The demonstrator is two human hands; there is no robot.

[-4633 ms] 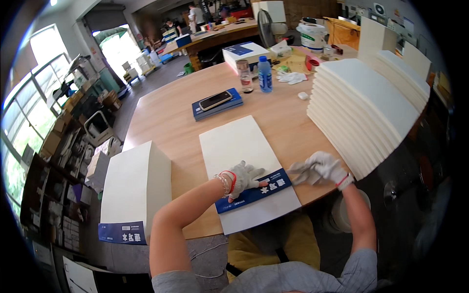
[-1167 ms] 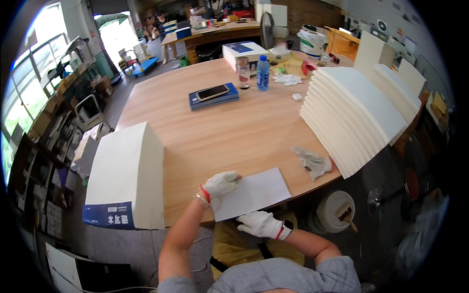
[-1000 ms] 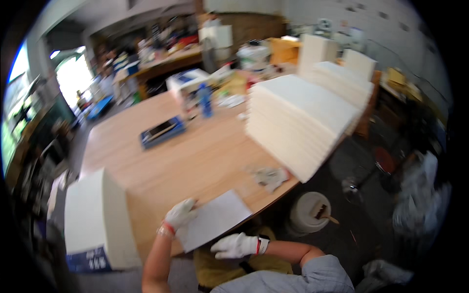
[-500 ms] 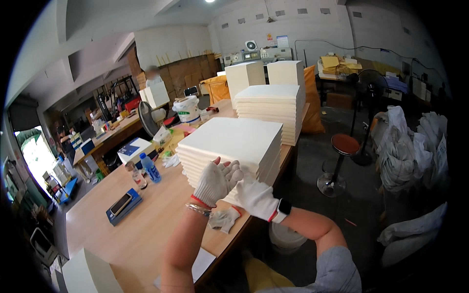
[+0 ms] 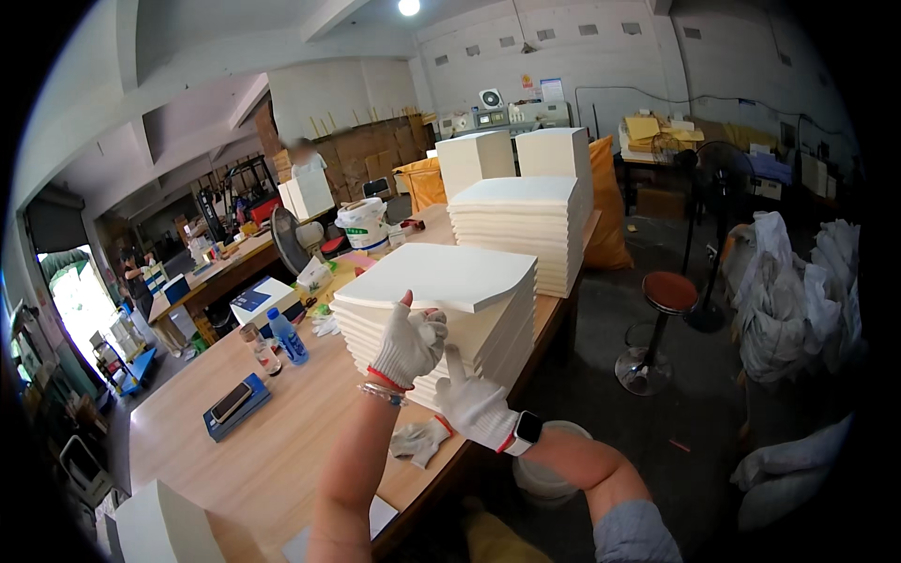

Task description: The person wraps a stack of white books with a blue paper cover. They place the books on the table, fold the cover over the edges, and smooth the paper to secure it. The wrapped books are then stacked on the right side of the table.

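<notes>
A stack of thick cream paper blocks [image 5: 511, 342] stands on the wooden table in front of me. Its top block [image 5: 441, 272] is tilted, the near right part lifted off the one below. My left hand [image 5: 410, 347], in a white knitted glove with a red cuff, grips that block's near edge, thumb up at the edge and fingers curled under it. Lower and to the right, my right hand [image 5: 476, 408], gloved alike, is by the stack's near side with its index finger stretched upward; nothing shows in it. A loose white glove [image 5: 419, 441] lies just below the stack.
Behind stands another paper stack [image 5: 514, 225], with tall blocks [image 5: 474, 169] beyond. At left on the table are a blue-labelled bottle [image 5: 287, 338], a clear bottle [image 5: 260, 352] and a phone [image 5: 231, 402] on a blue box. A round stool [image 5: 669, 293] stands right, a white bucket [image 5: 554, 469] below.
The top block's near right part has risen from the stack. My left hand has turned thumb-up at its edge; my right hand has moved down and away from the left one.
</notes>
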